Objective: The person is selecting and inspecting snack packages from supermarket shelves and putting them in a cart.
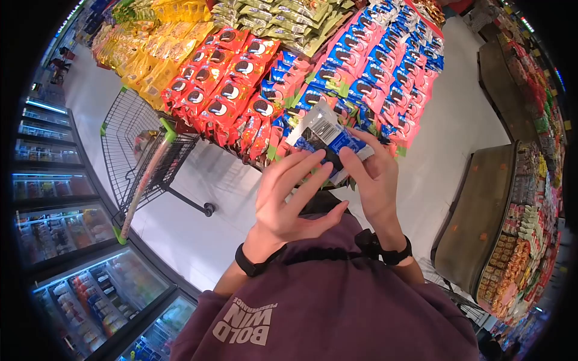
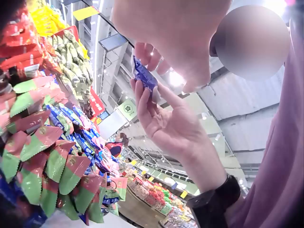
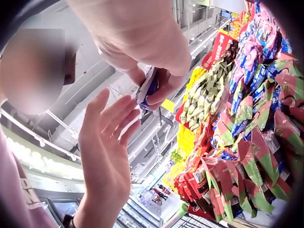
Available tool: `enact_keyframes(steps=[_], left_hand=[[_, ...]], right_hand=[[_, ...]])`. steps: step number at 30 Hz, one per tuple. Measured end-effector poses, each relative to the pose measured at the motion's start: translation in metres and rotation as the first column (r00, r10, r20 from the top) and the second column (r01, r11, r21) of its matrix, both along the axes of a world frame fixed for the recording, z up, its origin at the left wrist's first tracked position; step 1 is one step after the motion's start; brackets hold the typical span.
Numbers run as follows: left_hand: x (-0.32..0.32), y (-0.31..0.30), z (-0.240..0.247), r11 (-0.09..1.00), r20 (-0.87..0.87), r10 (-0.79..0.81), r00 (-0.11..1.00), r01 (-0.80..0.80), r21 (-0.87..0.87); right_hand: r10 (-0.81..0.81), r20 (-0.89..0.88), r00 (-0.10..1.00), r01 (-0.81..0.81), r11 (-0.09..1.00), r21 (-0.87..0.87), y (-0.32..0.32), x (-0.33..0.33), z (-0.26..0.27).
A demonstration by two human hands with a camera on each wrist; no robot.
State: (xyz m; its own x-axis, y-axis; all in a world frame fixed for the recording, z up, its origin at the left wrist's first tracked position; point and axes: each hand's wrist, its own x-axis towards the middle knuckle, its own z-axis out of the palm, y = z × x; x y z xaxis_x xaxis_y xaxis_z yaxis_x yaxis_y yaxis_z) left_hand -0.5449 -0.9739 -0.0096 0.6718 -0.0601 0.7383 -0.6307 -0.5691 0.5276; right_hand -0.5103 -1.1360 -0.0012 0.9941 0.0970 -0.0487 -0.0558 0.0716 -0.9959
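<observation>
The right hand (image 1: 376,180) pinches the blue-and-white plastic biscuit packet (image 1: 323,131); the left hand (image 1: 289,195) lays straight fingers on it. Better, I think, to support it from below while turning.

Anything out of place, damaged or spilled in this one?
Nothing stands out. The blue packet looks intact, gripped by the right hand, the left hand resting straight-fingered on it; the display packets lie in rows, none on the floor.

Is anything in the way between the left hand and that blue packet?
Nothing visible stands between them. The right hand pinches the blue packet, and the left hand lays its straight fingers right against it.
</observation>
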Motion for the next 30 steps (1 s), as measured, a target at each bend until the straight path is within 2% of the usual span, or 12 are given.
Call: enact_keyframes(steps=[3,4,7,9,11,12,14,18,21,23,27,30], left_hand=[[0.005,0.015,-0.005,0.976,0.019,0.157,0.987,-0.152,-0.155],[0.007,0.015,-0.007,0.945,-0.118,0.136,0.984,-0.165,-0.281],[0.015,0.016,-0.012,0.676,-0.374,-0.34,0.863,-0.052,-0.735],[0.016,0.009,-0.003,0.587,-0.406,-0.509,0.759,-0.039,-0.809],[0.022,0.002,-0.002,0.5,-0.419,-0.668,0.615,-0.046,-0.865],[0.024,-0.004,0.001,0.514,-0.439,-0.658,0.612,-0.062,-0.856],[0.031,-0.018,-0.003,0.509,-0.435,-0.644,0.63,-0.072,-0.858],[0.048,-0.053,-0.01,0.424,-0.344,-0.654,0.673,-0.051,-0.904],[0.064,-0.086,-0.004,0.59,-0.531,-0.507,0.679,-0.176,-0.788],[0.079,-0.112,0.007,0.58,-0.551,-0.522,0.651,-0.203,-0.789],[0.114,-0.16,0.023,0.62,-0.543,-0.547,0.637,-0.128,-0.774],[0.139,-0.195,0.016,0.65,-0.557,-0.572,0.602,-0.083,-0.756]], right_hand=[[-0.005,0.021,1.0,0.003,0.995,0.098,0.001,0.002,0.0],[-0.008,0.068,0.998,-0.001,0.992,0.13,0.001,0.004,-0.003],[-0.02,0.134,0.991,0.001,0.99,0.14,0.007,0.0,0.005],[-0.039,0.448,0.893,0.158,0.96,-0.232,0.003,-0.004,0.001],[0.094,0.574,0.813,0.157,0.915,-0.371,-0.009,-0.003,0.006],[0.117,0.698,0.706,0.22,0.901,-0.374,-0.012,0.002,0.003],[0.147,0.712,0.687,0.213,0.896,-0.39,-0.029,0.01,0.002],[0.251,0.708,0.66,0.191,0.856,-0.481,-0.067,0.025,-0.007],[0.288,0.7,0.654,0.126,0.871,-0.475,-0.097,0.047,-0.01],[0.287,0.693,0.661,0.059,0.901,-0.429,-0.118,0.063,-0.009],[0.038,0.604,0.796,0.166,0.946,-0.279,-0.181,0.102,-0.004],[-0.023,0.123,0.992,0.016,0.998,0.054,-0.219,0.129,-0.004]])
